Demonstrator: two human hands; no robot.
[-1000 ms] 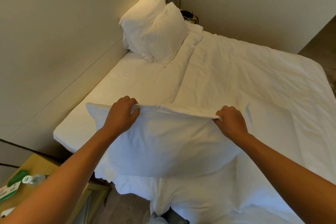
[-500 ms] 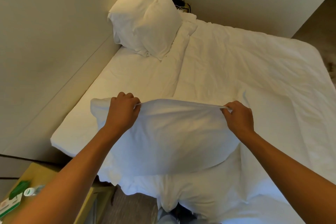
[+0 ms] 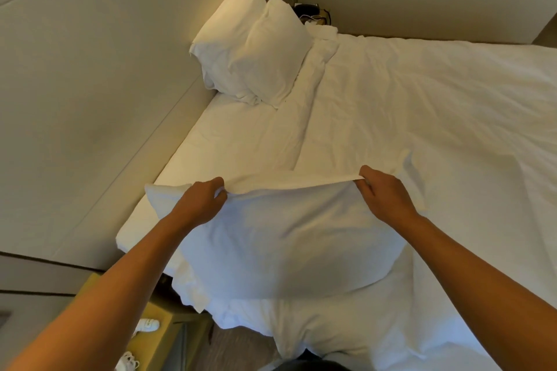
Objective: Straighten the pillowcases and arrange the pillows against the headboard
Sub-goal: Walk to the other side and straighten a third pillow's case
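A white pillow (image 3: 289,238) hangs in front of me over the near corner of the bed. My left hand (image 3: 200,205) pinches the top edge of its pillowcase near the left end. My right hand (image 3: 384,194) grips the same edge near the right end, and the edge runs taut between them. Two more white pillows (image 3: 250,48) lean upright against the padded headboard (image 3: 90,84) at the far end of the bed. Another pillow (image 3: 325,328) lies below the held one at the bed's near edge.
The bed (image 3: 422,117) carries a wrinkled white duvet, with bare sheet (image 3: 238,141) along the headboard side. A yellow nightstand (image 3: 156,337) with small items stands at lower left. Cables and a dark object (image 3: 310,13) sit in the far corner.
The top edge of the pillowcase has been pulled flatter and tauter between my hands. My view has shifted, so the far pillows now sit more to the right.
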